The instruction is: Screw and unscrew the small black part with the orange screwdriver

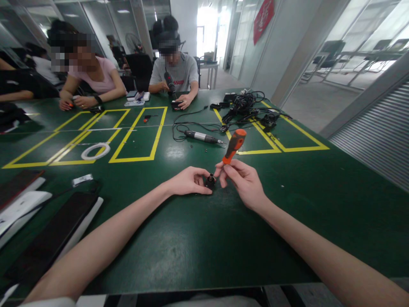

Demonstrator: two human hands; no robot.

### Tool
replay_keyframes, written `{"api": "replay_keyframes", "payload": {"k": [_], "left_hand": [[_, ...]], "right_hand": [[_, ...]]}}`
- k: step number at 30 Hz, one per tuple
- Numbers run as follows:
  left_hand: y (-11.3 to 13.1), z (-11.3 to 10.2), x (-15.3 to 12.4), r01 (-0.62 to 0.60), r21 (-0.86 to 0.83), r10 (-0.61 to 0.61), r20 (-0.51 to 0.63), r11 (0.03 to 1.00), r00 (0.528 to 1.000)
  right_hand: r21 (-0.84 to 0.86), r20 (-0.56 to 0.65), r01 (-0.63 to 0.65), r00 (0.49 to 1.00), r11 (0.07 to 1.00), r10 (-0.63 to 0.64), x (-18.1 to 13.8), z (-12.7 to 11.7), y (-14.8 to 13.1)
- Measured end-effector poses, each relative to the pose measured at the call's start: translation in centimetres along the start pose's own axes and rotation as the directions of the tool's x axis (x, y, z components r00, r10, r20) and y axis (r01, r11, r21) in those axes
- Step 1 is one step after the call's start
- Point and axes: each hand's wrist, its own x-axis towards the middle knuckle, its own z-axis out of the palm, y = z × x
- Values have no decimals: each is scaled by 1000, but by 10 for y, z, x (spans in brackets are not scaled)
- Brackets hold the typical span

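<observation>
My left hand (191, 181) is closed round a small black cylindrical part (210, 182) with a metal-looking tip, low over the green table. Between the thumb and fingers of my right hand (244, 181) is a screwdriver (234, 145) with an orange and grey handle. The handle points up and leans slightly right. Its shaft runs down toward the black part and is mostly hidden by my fingers, so I cannot tell whether the tip touches the part.
A grey and black electric screwdriver (204, 137) with a cord lies beyond my hands. Tangled black cables (244, 106) are heaped at the back right. A white tape roll (96, 151) and dark phone-like slabs (54, 236) lie leftward. Two people (174, 72) sit across the table (179, 238).
</observation>
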Motion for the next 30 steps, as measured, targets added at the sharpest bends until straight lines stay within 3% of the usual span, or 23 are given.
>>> {"api": "replay_keyframes", "payload": {"k": [3, 10, 17, 24, 30], "left_hand": [[0, 0, 0, -2, 18, 2, -1, 1000, 1000], [1, 2, -1, -5, -8, 5, 11, 1000, 1000], [-2, 6, -1, -17, -73, 18, 14, 997, 1000], [-7, 6, 0, -3, -72, 5, 18, 997, 1000], [-10, 6, 2, 1, -83, 0, 21, 997, 1000]], "right_hand": [[50, -5, -7, 1000, 999, 7, -1, 2, 2], [-25, -18, -32, 999, 999, 31, -4, -2, -1], [105, 14, -69, 998, 992, 68, -7, -1, -2], [-38, -7, -40, 999, 998, 40, -9, -3, -3], [27, -11, -57, 998, 998, 57, -8, -5, -1]]}}
